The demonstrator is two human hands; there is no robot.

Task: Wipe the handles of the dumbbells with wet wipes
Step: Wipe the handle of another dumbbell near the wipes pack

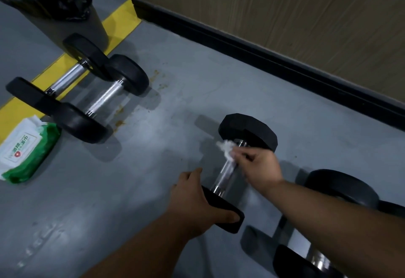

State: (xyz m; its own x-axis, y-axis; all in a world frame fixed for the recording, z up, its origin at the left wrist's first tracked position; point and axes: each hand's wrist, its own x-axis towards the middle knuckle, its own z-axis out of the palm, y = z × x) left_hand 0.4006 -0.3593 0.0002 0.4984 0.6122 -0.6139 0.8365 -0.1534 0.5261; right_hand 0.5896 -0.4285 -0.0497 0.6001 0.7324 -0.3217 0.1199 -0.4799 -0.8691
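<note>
Both bare forearms reached forward and down from the bottom edge. The left hand (197, 198) was cupped over the near end of a dumbbell (232, 181), thumb pressed along its edge. The right hand (259, 166) was stretched farther ahead, fingers curled, pinching a crumpled white wipe (225, 148) against the chrome handle (226, 171).

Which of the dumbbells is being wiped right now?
The middle dumbbell: left hand steadies its near head while right hand holds the wet wipe on its handle. The others lie untouched.
</note>
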